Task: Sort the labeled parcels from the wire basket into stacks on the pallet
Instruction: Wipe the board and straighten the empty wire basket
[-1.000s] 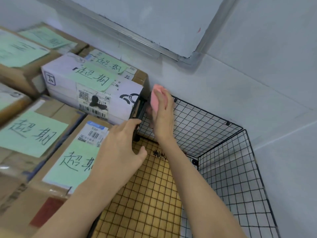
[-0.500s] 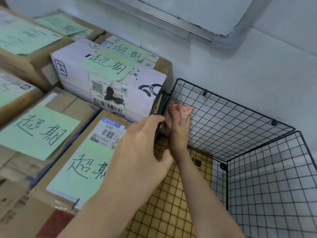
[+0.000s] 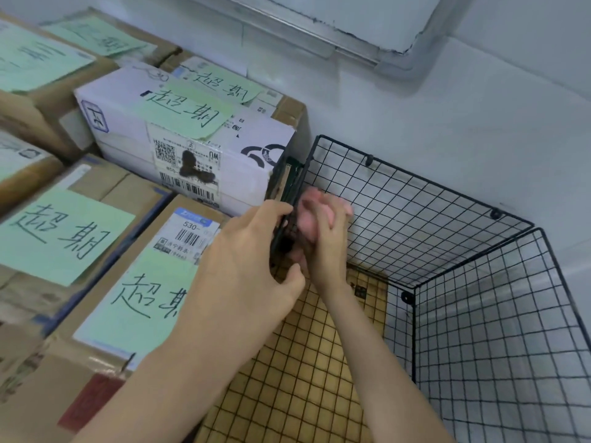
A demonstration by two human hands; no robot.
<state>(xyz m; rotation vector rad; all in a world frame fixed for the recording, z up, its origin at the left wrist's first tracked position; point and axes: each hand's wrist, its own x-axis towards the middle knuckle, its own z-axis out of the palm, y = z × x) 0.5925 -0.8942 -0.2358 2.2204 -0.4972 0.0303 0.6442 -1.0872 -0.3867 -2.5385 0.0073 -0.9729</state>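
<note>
My left hand [image 3: 252, 260] curls its fingers over a thin dark parcel [image 3: 283, 199] standing on edge at the wire basket [image 3: 447, 238] corner, probably to work it free. My right hand [image 3: 323, 231] is too blurred to tell its grip. Left of my fingers, green notes [image 3: 188, 113] read 超期 and a label [image 3: 192, 223] reads 530-.

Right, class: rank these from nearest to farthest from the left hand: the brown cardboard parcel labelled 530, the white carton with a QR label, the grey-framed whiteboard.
1. Brown cardboard parcel labelled 530, right beside the left hand.
2. White carton with a QR label, behind that parcel.
3. Grey-framed whiteboard, high on the wall.
</note>
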